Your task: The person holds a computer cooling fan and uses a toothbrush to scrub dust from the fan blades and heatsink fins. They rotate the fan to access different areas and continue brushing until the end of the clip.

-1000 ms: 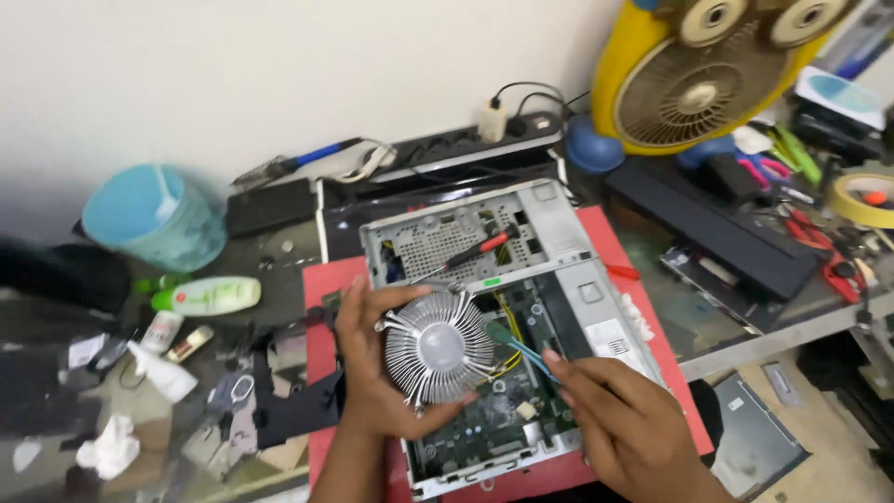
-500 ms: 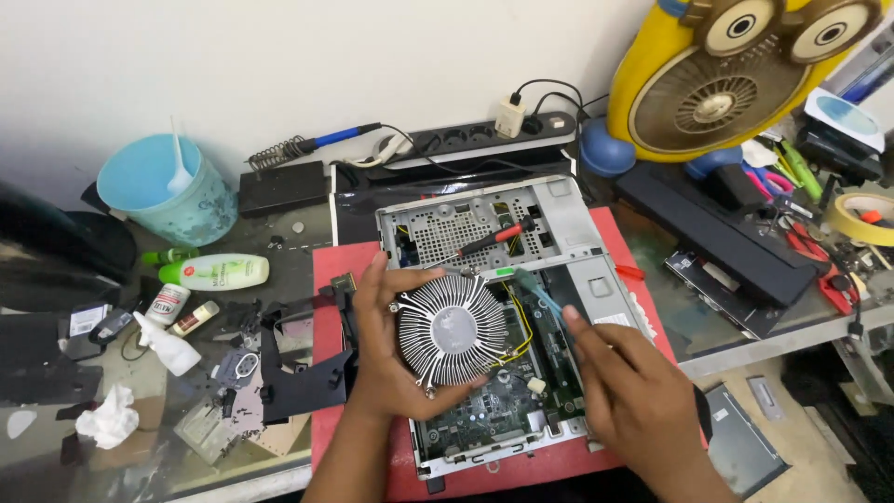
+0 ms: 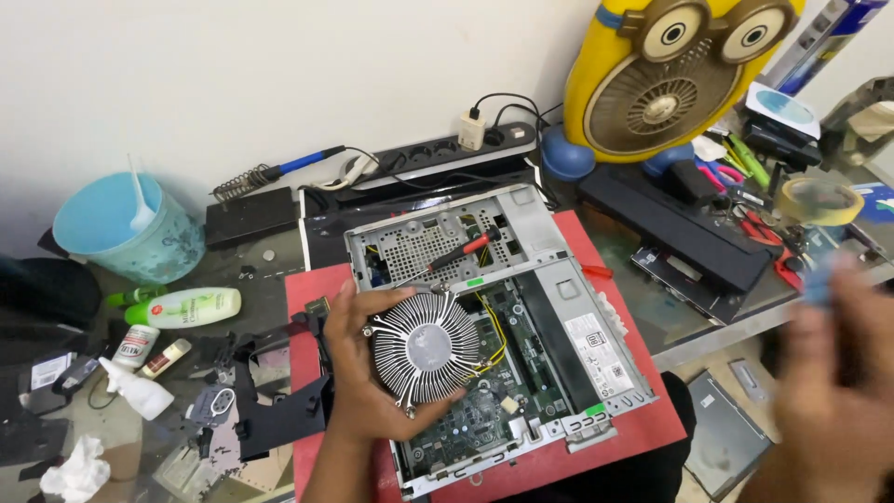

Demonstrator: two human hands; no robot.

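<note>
A round metal cooler (image 3: 424,346) with thin silver fins is held in the left hand (image 3: 358,377). The fingers (image 3: 372,305) are curled around its left rim, and the thumb is pressed under its lower edge. The cooler is held tipped up, with its flat grey middle turned to the camera, just over the green board inside an open grey computer case (image 3: 549,307). The case is laid on a red mat (image 3: 643,424) on the tabletop (image 3: 279,265).

The right hand (image 3: 829,391) is seen low at the right side, well apart from the case. It is blurred, so it cannot be told if its fingers are wide or closed. Something blue is seen at its top, but what it is cannot be told.

A red-handled screwdriver (image 3: 461,251) is laid across the back part of the case. A blue bucket (image 3: 126,228) and a green bottle (image 3: 191,305) are seen to the left. A yellow fan (image 3: 661,74) is stood behind, on the right.
</note>
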